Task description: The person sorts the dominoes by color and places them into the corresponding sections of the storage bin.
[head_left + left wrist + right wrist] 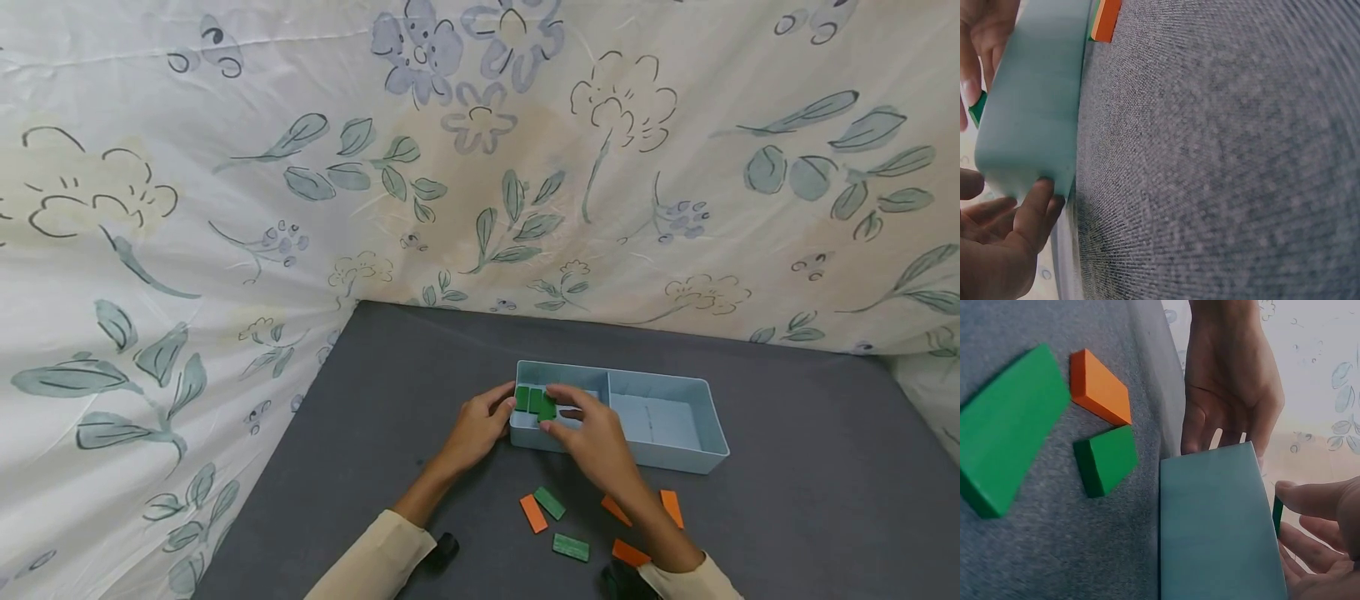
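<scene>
A light blue two-compartment box (667,457) stands on the dark cloth. My left hand (474,427) holds its left end, fingertips against the outer end wall (1010,178) and thumb at the rim. Over the left compartment, my right hand (596,437) pinches a green block (547,407) between thumb and fingers. Two more green blocks (528,399) stand side by side against that compartment's left end. In the right wrist view, only an edge of the pinched block (1277,515) shows above the box wall; its lower part is hidden.
In front of the box lie loose green blocks (571,547) and several orange blocks (534,513), some partly covered by my right forearm. A divider (609,395) splits the box. Flower-printed fabric (480,225) hangs behind and left of the dark cloth (420,375).
</scene>
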`<state>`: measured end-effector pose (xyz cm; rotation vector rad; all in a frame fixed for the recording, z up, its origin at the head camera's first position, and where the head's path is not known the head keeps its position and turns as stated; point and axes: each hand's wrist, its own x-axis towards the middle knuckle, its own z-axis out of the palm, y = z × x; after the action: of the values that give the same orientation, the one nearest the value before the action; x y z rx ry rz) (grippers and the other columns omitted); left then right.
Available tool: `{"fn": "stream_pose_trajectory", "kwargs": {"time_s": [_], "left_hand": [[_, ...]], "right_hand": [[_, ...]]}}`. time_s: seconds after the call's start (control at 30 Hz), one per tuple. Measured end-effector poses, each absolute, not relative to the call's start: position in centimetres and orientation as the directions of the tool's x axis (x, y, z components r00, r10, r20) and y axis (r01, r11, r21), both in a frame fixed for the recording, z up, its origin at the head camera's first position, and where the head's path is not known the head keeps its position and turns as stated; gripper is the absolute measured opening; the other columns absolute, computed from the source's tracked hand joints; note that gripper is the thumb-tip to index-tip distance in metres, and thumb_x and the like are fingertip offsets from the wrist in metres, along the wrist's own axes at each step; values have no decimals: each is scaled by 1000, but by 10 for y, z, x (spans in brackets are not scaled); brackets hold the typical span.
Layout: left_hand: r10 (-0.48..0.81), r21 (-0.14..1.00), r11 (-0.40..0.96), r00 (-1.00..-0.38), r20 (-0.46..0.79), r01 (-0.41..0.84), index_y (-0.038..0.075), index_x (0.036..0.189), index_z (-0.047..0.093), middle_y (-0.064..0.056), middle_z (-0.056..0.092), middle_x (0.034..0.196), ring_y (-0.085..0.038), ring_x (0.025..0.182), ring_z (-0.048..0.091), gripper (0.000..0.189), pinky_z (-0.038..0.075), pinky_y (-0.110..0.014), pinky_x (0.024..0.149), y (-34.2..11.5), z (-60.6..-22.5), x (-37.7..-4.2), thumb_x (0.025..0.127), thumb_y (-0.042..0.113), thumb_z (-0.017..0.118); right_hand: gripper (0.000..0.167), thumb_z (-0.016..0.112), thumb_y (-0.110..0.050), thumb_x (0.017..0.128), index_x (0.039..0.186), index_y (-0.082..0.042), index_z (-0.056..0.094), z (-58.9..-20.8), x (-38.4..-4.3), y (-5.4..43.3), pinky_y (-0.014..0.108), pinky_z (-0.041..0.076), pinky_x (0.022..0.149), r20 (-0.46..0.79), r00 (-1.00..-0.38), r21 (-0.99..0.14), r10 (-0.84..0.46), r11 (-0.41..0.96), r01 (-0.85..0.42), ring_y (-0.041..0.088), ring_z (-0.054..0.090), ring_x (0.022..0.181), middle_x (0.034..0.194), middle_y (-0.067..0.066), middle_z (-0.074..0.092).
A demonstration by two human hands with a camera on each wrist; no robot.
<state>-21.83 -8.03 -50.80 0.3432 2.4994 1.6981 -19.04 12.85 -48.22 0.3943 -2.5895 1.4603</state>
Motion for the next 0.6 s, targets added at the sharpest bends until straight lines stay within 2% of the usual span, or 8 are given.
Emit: {"fn": "stream_pose_trajectory", "kwargs": {"time_s": [0.6], "left_hand": [[243,925,360,-970,33,122,7,155,55,2,57,76,-9,67,53,45,44,-24,65,-81,-507,-218,114,25,53]], "right_hand": [[63,87,-4,88,146,-4,61,-477,-215,126,52,58,96,122,-970,-831,-212,512,-216,39,70,115,129,16,72]]}}
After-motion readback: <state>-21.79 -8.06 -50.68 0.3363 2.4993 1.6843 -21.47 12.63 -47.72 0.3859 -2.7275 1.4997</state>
